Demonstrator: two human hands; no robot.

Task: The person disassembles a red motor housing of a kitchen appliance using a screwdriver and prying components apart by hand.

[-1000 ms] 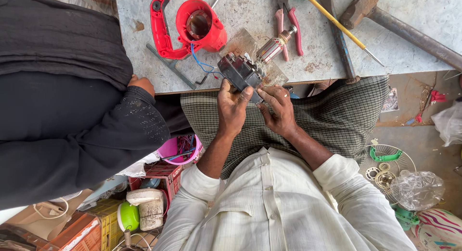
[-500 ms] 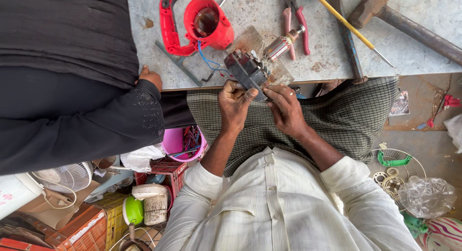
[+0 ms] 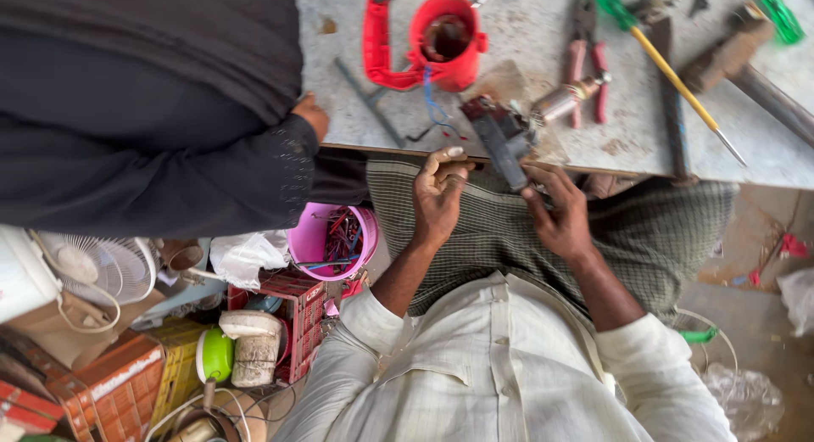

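Note:
A dark metal part [image 3: 502, 143] lies tilted at the near edge of the grey worktable [image 3: 526, 35]. My right hand [image 3: 558, 217] grips its lower end with the fingertips. My left hand [image 3: 437, 196] is just left of the part, apart from it, at the table edge, its fingers curled with nothing visible in them. A small copper-coloured rotor [image 3: 561, 103] sits right behind the part. A red plastic housing [image 3: 424, 35] with a blue wire [image 3: 432, 103] stands further back.
Red-handled pliers [image 3: 587, 60], a green-handled screwdriver [image 3: 666, 64] and a hammer [image 3: 746, 47] lie on the table. Another person in black stands at left, a hand [image 3: 310, 116] on the table edge. Below are a pink bucket [image 3: 331, 238], a red crate [image 3: 297, 319], a fan [image 3: 93, 268] and boxes.
My left hand has come off the dark part and curled beside it. The part has come down to the table's near edge in my right hand. The view has shifted.

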